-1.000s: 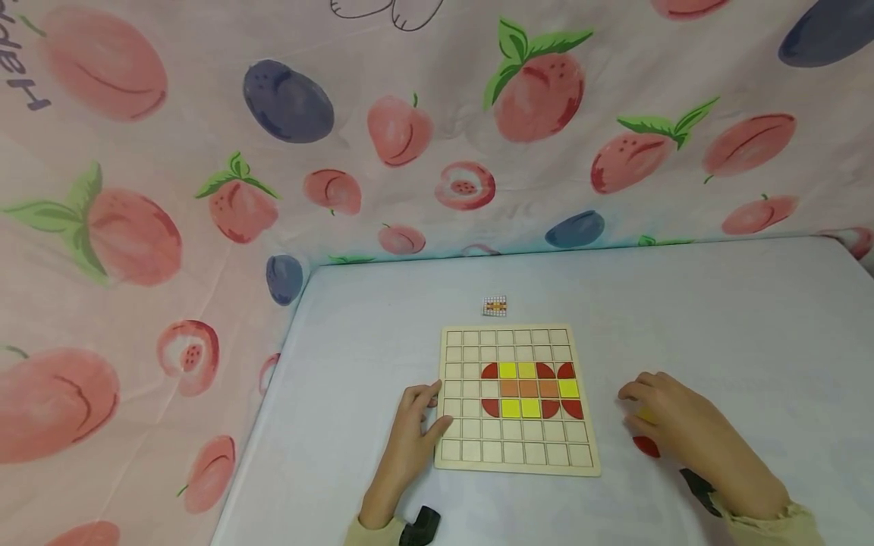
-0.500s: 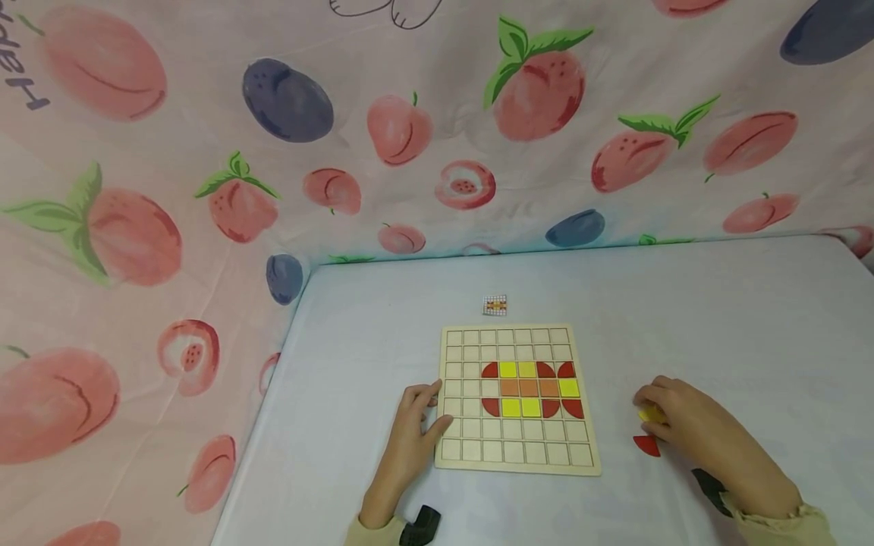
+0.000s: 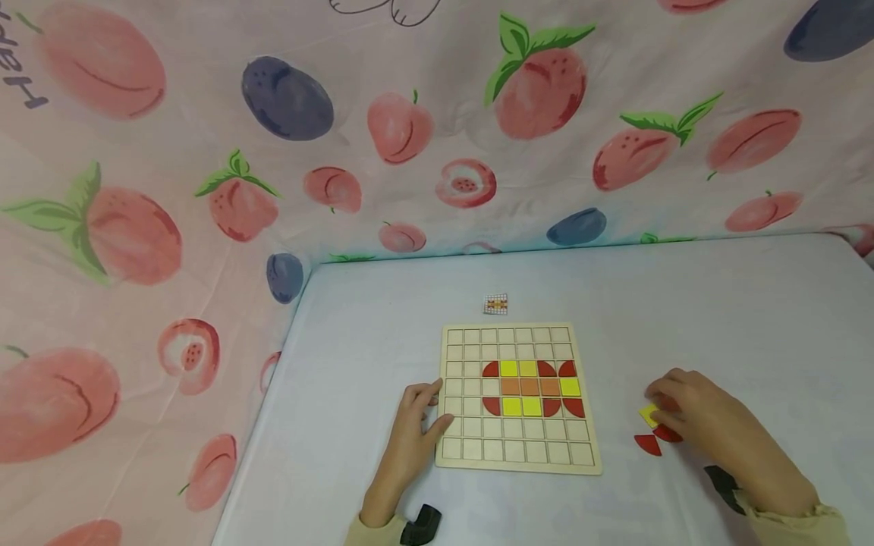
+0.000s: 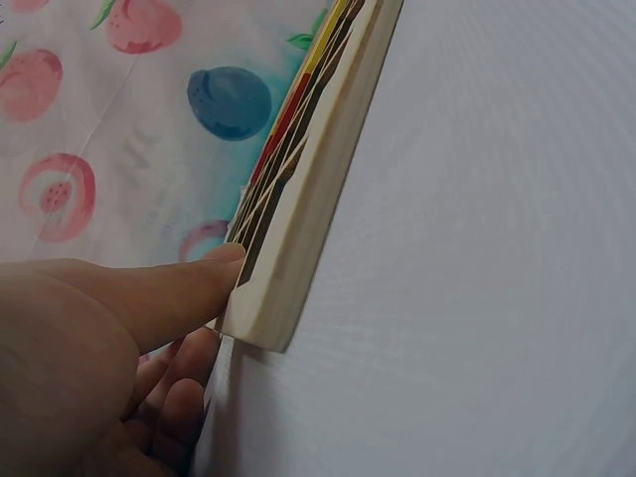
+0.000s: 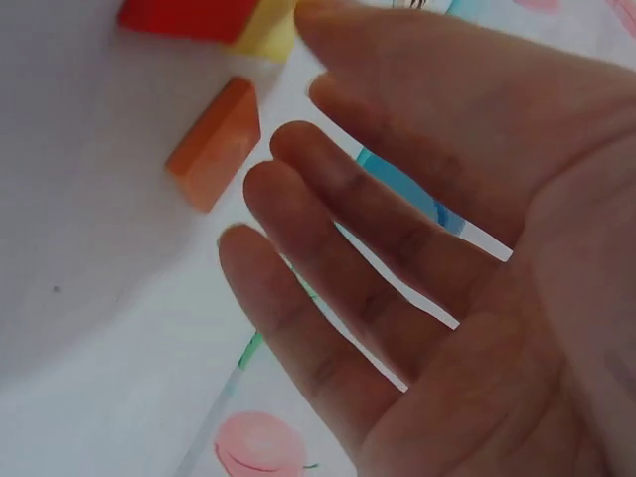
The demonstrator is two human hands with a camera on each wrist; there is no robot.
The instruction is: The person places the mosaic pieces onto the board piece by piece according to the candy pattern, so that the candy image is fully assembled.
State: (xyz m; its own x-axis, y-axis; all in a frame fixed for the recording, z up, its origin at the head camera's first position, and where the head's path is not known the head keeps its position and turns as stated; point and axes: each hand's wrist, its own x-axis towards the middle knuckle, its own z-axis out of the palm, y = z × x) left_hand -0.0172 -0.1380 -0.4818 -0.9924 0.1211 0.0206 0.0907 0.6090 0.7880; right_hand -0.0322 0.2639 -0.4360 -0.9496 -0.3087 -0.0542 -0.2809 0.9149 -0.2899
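**Peach-print room, pale surface, half-filled tile board and two hands**

So, starting from the left: fruit-print fabric hangs down that side and carries on along the whole back, all peaches and dark blue plums, plus some tilted lettering at the top left. It meets the pale, plain surface along its left and far edges, with the far left corner pretty sharp.

Next is a beige sleeve with a dark gadget beside the wrist, then the left hand. It's got hold of the wooden board by the left edge, thumb on the rim, other fingers bent alongside.

The board lies flat, nearer the surface's far left corner than its far right one. It's a grid with yellow squares, orange squares and rounded red pieces set around the middle and over to its right edge. A tiny patterned card sits just past its far edge.

Off the board's right edge, a yellow square and two red wedges lie on the surface. The right hand is over them, fingers loosely spread, an orange piece near the fingertips; can't tell if the thumb touches the yellow one.
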